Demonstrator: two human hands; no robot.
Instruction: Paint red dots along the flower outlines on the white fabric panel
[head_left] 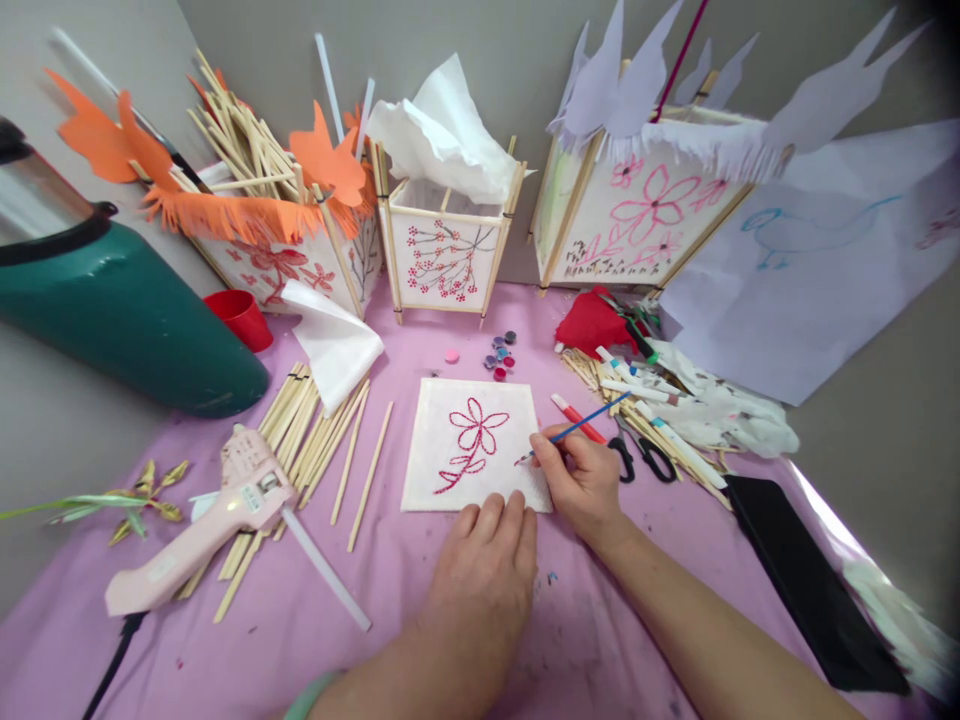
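Note:
A white square panel (pixel 433 430) lies flat on the table, with a dark pink five-petalled flower (pixel 478 424) and a leafy stem drawn on it. My right hand (pixel 581 480) pinches a thin blue paintbrush (pixel 589 418), its tip at the panel's right side. Whether the tip touches the surface I cannot tell. My left hand (pixel 489 550) rests flat along the panel's near edge, fingers stretched out and side by side, holding nothing. Beyond the panel sit several small paint pots (pixel 500 353) and a pink disc (pixel 451 356).
Left are a pink glue gun (pixel 247 495), wooden sticks (pixel 319 425), a red cup (pixel 238 318) and a green container (pixel 135 310). Right are scissors (pixel 652 458), a red marker (pixel 577 418) and a black phone-like slab (pixel 810 580). Decorated lanterns (pixel 450 255) stand behind.

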